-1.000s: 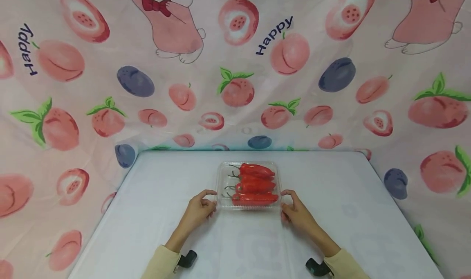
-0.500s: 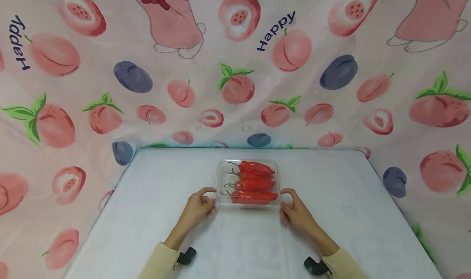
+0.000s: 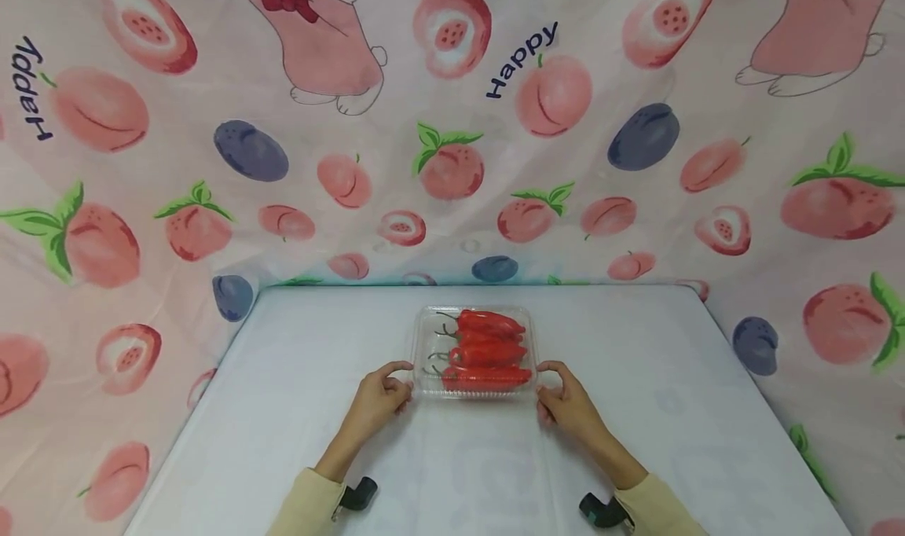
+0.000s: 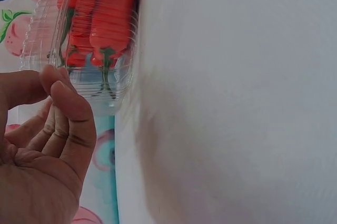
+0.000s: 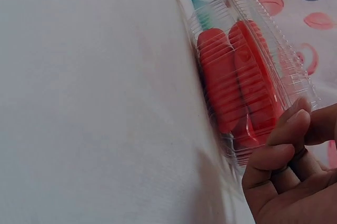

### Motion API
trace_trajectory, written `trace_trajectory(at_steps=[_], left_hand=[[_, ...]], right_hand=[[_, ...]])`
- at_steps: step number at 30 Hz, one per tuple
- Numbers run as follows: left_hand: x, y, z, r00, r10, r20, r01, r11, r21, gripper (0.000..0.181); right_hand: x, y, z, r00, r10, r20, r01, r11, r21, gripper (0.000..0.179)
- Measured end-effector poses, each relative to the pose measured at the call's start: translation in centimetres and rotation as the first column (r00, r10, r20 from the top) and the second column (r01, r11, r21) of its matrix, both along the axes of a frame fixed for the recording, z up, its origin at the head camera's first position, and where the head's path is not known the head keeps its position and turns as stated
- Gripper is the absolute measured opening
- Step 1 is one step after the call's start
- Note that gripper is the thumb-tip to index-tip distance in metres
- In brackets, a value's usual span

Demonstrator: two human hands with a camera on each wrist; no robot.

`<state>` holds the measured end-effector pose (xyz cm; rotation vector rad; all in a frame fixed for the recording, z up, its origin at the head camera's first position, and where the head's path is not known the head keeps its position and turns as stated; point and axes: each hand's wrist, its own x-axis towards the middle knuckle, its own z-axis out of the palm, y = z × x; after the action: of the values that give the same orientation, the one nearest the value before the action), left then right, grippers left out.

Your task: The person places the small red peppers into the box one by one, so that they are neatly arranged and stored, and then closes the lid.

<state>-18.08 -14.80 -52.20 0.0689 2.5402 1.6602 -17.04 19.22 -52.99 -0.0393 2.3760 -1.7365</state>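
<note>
A clear plastic clamshell box [image 3: 429, 339] sits on the white table with its lid down. Inside it several red peppers [image 3: 489, 355] lie side by side, green stems toward the left. At the box's left front corner my left hand [image 3: 378, 398] pinches the rim between thumb and index finger. My right hand [image 3: 569, 406] does the same at the right front corner, with its other fingers curled below. In the left wrist view, the stem ends show through the ribbed wall; the right wrist view shows the pepper tips [image 5: 221, 76] on the other side.
The white-covered table [image 3: 318, 332] ends at a back edge just behind the box. Beyond it hangs a pink curtain [image 3: 452, 237] printed with peaches and rabbits. Black wrist cameras [image 3: 360, 493] are fixed at both sleeves.
The head view has shifted slightly. Both hands keep their places on the box, which has not visibly moved on the table.
</note>
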Motion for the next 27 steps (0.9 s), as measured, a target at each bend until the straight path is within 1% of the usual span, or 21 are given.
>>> trace_trajectory(at_steps=[6,9,12,16,19,22,24,26,27], left_hand=[[-0.1,0.0,-0.2,1.0,-0.004,0.008,0.004,1.0,0.005,0.035],[-0.2,0.1,-0.1,1.0,-0.002,0.003,0.002,1.0,-0.004,0.034],[-0.4,0.2,-0.1,1.0,-0.007,-0.019,0.007,1.0,-0.027,0.034],[-0.6,0.3,0.0,0.999,-0.014,-0.051,0.012,0.999,-0.047,0.033],[-0.5,0.3,-0.2,0.998,-0.011,-0.058,0.009,0.999,-0.036,0.033],[-0.4,0.1,-0.6,0.995,-0.007,-0.104,0.003,0.999,-0.038,0.032],[-0.5,-0.1,-0.8,0.988,0.0,-0.155,-0.009,0.998,-0.058,0.031],[-0.5,-0.3,-0.8,0.979,0.016,-0.201,-0.035,0.995,-0.091,0.031],[-0.6,-0.4,-0.6,0.975,0.026,-0.221,-0.051,0.993,-0.105,0.032]], right_hand=[[-0.1,-0.1,-0.1,0.999,-0.025,0.026,0.026,0.998,-0.05,0.036],[-0.2,0.0,-0.3,0.999,-0.022,0.033,0.024,0.998,-0.065,0.037],[-0.4,0.1,-0.4,1.0,-0.009,0.029,0.011,0.997,-0.078,0.037],[-0.7,0.3,-0.6,1.0,0.007,0.008,-0.006,0.998,-0.067,0.035],[-0.8,0.6,-0.6,1.0,0.009,-0.007,-0.009,0.999,-0.031,0.034],[-0.9,0.9,-0.4,1.0,-0.002,-0.017,0.002,1.0,0.013,0.032],[-1.0,1.1,-0.1,0.999,-0.025,-0.026,0.027,0.999,0.046,0.033],[-1.0,1.5,0.3,0.997,-0.056,-0.059,0.061,0.994,0.087,0.033],[-1.1,1.7,0.6,0.993,-0.07,-0.096,0.081,0.99,0.114,0.032]])
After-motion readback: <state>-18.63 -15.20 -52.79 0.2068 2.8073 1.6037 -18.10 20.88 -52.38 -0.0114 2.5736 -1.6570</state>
